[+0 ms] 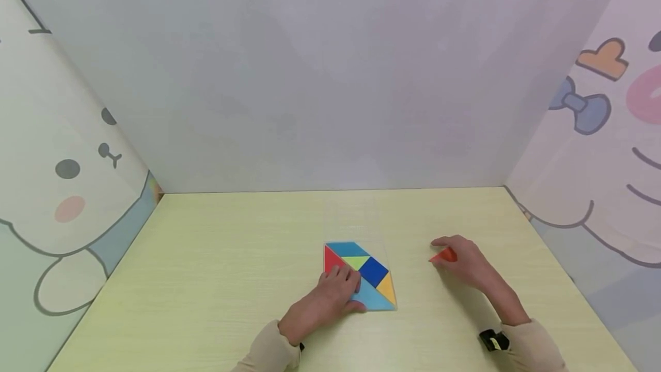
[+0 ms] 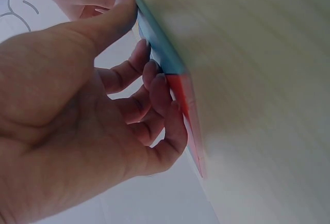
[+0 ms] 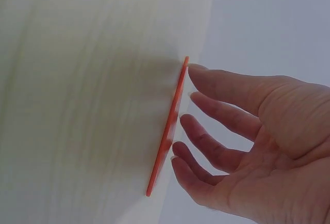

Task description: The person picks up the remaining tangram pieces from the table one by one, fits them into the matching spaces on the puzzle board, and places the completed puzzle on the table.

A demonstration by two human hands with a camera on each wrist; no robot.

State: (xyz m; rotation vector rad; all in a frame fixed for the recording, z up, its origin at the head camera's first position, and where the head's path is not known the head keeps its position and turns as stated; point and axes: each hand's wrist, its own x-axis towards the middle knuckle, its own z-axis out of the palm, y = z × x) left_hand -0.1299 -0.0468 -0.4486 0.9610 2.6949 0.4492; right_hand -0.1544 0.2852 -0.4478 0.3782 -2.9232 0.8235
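A flat set of coloured tangram pieces (image 1: 374, 271) lies near the middle of the table. My left hand (image 1: 333, 297) rests on its lower left, fingers bent over the red triangle (image 1: 330, 256) and the light blue triangle (image 1: 374, 298). In the left wrist view the thumb touches the set's edge (image 2: 165, 48). To the right, my right hand (image 1: 472, 266) holds an orange-red triangle (image 1: 441, 256) by the fingertips, low over the table. In the right wrist view this triangle (image 3: 167, 131) appears edge-on; whether it touches the tabletop is unclear.
A pale wood-grain table (image 1: 232, 245) extends around both hands. A plain light wall (image 1: 330, 73) stands behind it, with cartoon-printed panels (image 1: 67, 131) at the sides. A black band (image 1: 493, 340) shows by the right sleeve.
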